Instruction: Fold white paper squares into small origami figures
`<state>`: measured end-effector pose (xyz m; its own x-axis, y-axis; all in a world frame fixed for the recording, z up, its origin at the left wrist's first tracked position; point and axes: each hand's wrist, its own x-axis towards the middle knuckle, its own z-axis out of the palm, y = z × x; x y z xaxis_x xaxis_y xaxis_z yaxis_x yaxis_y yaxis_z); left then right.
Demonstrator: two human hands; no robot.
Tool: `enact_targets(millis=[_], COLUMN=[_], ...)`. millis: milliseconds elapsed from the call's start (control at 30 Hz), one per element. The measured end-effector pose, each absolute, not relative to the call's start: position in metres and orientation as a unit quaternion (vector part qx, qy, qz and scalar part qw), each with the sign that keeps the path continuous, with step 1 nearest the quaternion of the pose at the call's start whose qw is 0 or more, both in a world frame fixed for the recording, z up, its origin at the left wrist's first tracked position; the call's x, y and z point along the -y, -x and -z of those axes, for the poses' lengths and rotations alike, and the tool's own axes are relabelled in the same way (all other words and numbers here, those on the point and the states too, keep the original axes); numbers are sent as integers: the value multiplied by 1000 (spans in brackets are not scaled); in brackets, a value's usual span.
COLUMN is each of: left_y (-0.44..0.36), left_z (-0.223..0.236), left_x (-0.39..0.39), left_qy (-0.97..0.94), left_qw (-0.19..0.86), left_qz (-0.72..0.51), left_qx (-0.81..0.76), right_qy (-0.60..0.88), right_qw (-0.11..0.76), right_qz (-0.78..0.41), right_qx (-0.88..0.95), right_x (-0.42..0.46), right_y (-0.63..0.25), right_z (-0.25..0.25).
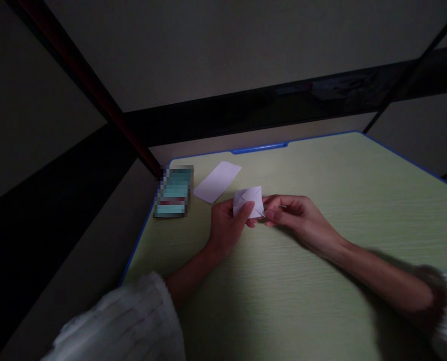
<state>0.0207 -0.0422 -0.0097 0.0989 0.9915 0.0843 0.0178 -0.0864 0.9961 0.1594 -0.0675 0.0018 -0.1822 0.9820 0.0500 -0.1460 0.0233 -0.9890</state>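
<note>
Left bare hand point(227, 225), thumb on top, clamps the small square folded white paper point(249, 203) above the pale green wood-grain table point(321, 281) | right bare hand point(296, 215), reaching in leftward, pinches its lower right corner

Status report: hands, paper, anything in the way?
Left hand gripping folded paper. Right hand at its corner. Flat sheet beyond, not in the way.

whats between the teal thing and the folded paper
In the head view, a flat white sheet lies between the teal thing and the folded paper, with part of the left hand beside the paper.
</note>
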Motion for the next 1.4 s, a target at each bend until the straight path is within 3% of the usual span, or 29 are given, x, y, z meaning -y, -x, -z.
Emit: enact_targets(millis=[933, 1400], left_y=[-22, -21], left_z=[11, 12], left_x=[41, 42], left_qy=[-520, -545], left_qw=[593, 564], left_qz=[-453, -448], left_qx=[-416, -429], right_qy=[480, 449], right_qw=[476, 472], right_qz=[-539, -583], right_qx=[503, 485], right_x=[62, 61], right_y=[-168, -164], right_z=[1, 1])
